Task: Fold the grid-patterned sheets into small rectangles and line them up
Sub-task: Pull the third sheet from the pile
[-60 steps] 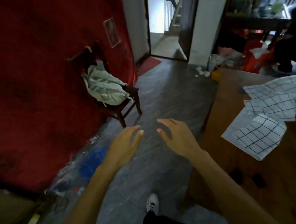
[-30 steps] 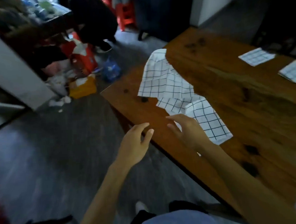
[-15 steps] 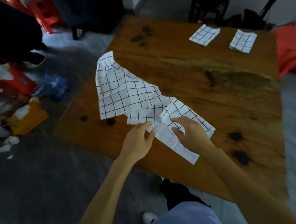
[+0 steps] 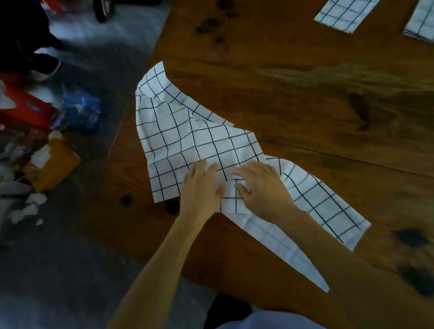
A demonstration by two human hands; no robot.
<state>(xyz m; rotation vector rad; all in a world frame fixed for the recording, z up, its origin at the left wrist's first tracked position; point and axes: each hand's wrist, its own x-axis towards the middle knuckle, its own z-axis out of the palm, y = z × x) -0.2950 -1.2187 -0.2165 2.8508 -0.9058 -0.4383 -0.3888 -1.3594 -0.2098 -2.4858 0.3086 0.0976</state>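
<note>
**A:** Grid-patterned sheets lie loose and overlapping at the near left corner of the wooden table, one spread toward eleven o'clock, another trailing off toward five o'clock. Which step is this?

**B:** I judge it the very start of a fold. The left hand rests flat on the crumpled middle with its fingers straight, grasping nothing. The right hand sits just beside it at three o'clock, its fingers bent onto a raised ridge of cloth; whether they actually pinch that ridge I cannot tell.

**A:** What does the next move call for?

**B:** Probably parting one sheet from the other, since they overlap beneath both hands, then smoothing it flat and finding a corner or an edge to bring over.

**A:** How far along is the whole job?

**B:** Two folded rectangles already lie at one o'clock, side by side near the far edge: one and, to its right, another cut off by the frame. The next belongs in line with them.

**A:** Anything in the way?

**B:** The tabletop between is bare apart from dark knots. A corner of the far sheet hangs past the table's left edge and could slide. On the floor at nine o'clock sit a red box, a blue bag and scattered paper scraps, well apart from the work.
</note>
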